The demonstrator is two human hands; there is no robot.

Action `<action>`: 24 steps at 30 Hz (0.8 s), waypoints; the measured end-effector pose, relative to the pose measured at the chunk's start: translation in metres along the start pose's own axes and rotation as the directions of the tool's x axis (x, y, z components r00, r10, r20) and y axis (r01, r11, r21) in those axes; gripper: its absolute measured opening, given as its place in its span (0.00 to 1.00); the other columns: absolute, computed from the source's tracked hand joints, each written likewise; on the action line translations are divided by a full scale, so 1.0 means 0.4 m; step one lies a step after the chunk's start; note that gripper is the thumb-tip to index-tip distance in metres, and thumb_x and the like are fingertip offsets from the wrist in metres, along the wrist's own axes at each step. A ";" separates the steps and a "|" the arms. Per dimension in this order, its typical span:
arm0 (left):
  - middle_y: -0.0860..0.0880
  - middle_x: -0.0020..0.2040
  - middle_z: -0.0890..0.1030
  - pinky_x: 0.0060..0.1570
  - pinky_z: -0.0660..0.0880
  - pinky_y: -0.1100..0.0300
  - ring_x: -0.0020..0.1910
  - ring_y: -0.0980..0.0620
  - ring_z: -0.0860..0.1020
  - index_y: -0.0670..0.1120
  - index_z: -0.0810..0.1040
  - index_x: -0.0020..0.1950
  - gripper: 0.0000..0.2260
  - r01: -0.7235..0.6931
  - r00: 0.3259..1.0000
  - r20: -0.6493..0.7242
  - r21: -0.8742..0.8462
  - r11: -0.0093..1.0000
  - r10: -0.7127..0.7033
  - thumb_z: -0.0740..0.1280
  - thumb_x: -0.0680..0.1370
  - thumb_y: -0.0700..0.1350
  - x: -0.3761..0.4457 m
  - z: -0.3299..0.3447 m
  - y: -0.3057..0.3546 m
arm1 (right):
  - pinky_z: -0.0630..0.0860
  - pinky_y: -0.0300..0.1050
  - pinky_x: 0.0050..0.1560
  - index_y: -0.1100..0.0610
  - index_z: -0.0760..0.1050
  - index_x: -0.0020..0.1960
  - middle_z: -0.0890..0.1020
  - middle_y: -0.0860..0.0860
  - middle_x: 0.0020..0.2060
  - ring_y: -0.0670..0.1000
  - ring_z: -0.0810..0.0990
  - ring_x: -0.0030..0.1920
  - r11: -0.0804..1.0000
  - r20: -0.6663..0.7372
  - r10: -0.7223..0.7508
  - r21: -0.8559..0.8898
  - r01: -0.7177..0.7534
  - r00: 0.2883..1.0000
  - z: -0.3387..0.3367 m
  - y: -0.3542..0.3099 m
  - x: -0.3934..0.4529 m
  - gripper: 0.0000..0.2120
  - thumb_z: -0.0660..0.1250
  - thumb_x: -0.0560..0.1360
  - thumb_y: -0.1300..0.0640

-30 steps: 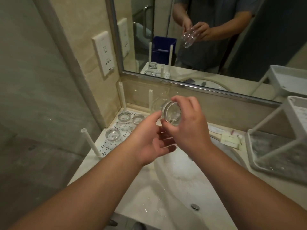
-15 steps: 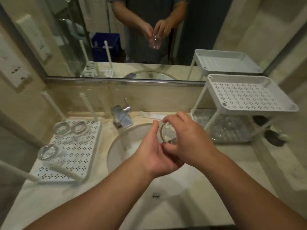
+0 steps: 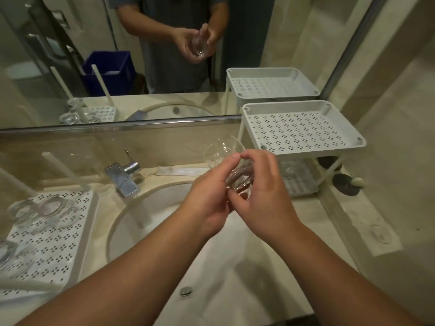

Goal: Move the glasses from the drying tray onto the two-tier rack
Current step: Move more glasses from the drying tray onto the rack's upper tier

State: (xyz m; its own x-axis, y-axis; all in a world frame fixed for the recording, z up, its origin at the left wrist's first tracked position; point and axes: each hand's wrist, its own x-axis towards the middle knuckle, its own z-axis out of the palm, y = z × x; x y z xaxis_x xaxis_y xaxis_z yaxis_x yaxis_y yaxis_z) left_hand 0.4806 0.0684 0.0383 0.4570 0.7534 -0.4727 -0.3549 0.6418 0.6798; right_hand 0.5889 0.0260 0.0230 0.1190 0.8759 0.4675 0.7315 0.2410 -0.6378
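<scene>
Both hands hold 1 clear glass [image 3: 223, 158] above the sink basin [image 3: 150, 208], between the drying tray [image 3: 70, 234] at the table's left edge and the two-tier rack [image 3: 303, 130] at its right rear corner. The left hand [image 3: 207, 203] curls its thumb and fingers against the glass's side; the right hand [image 3: 263, 191] wraps round its thick base, which points toward the viewer, with the mouth tilted away toward the mirror.

Progress, judged from position: the glass has left the tray but is not yet set down. The rack's upper tier shows bare; the lower tier appears to carry clear glassware, though how many pieces cannot be told. At least 3 glasses [image 3: 51, 208] remain on the tray.
</scene>
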 end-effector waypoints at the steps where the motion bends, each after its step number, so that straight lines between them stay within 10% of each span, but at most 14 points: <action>1: 0.44 0.55 0.85 0.56 0.78 0.51 0.51 0.48 0.83 0.46 0.83 0.58 0.14 -0.026 0.999 -0.019 0.028 0.999 0.027 0.71 0.76 0.51 0.009 0.010 0.002 | 0.67 0.25 0.49 0.48 0.66 0.63 0.69 0.47 0.57 0.36 0.71 0.51 1.000 0.003 0.013 0.019 -0.013 1.000 -0.008 0.008 0.007 0.31 0.74 0.64 0.61; 5: 0.51 0.46 0.86 0.40 0.81 0.57 0.46 0.50 0.85 0.46 0.78 0.60 0.16 -0.160 0.985 -0.048 0.116 0.980 0.166 0.74 0.74 0.46 0.051 0.035 0.012 | 0.68 0.28 0.52 0.46 0.66 0.62 0.72 0.44 0.57 0.36 0.71 0.55 0.982 0.054 0.112 0.146 -0.119 0.992 -0.044 0.038 0.039 0.25 0.67 0.67 0.57; 11: 0.52 0.48 0.85 0.51 0.81 0.51 0.49 0.49 0.85 0.52 0.77 0.55 0.20 -0.340 0.932 -0.001 0.337 0.878 0.361 0.78 0.67 0.42 0.104 0.054 0.017 | 0.78 0.47 0.55 0.42 0.71 0.61 0.78 0.39 0.56 0.43 0.80 0.55 0.768 0.163 0.346 0.517 -0.378 0.924 -0.086 0.087 0.091 0.21 0.69 0.69 0.48; 18: 0.63 0.44 0.84 0.38 0.77 0.69 0.42 0.61 0.83 0.60 0.77 0.57 0.26 -0.482 0.859 0.135 0.541 0.689 0.494 0.77 0.66 0.36 0.154 0.088 0.016 | 0.77 0.47 0.58 0.45 0.62 0.74 0.74 0.40 0.60 0.38 0.77 0.53 0.862 0.154 0.372 0.308 -0.402 0.915 -0.113 0.110 0.163 0.43 0.78 0.64 0.44; 24: 0.52 0.53 0.85 0.44 0.77 0.66 0.51 0.54 0.84 0.53 0.74 0.65 0.31 -0.532 0.821 0.182 0.588 0.609 0.542 0.77 0.65 0.38 0.194 0.126 0.018 | 0.76 0.43 0.53 0.47 0.67 0.70 0.77 0.41 0.58 0.43 0.79 0.50 0.917 0.080 0.349 0.176 -0.358 0.934 -0.132 0.142 0.227 0.43 0.80 0.60 0.42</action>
State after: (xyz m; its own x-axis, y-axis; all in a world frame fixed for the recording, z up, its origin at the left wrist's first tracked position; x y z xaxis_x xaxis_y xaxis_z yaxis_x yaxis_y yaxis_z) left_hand 0.5547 0.1242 0.0349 0.3314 0.9399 0.0823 0.0199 -0.0942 0.9954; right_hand 0.6766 0.0970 0.0615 0.3125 0.9355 0.1650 0.5103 -0.0188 -0.8598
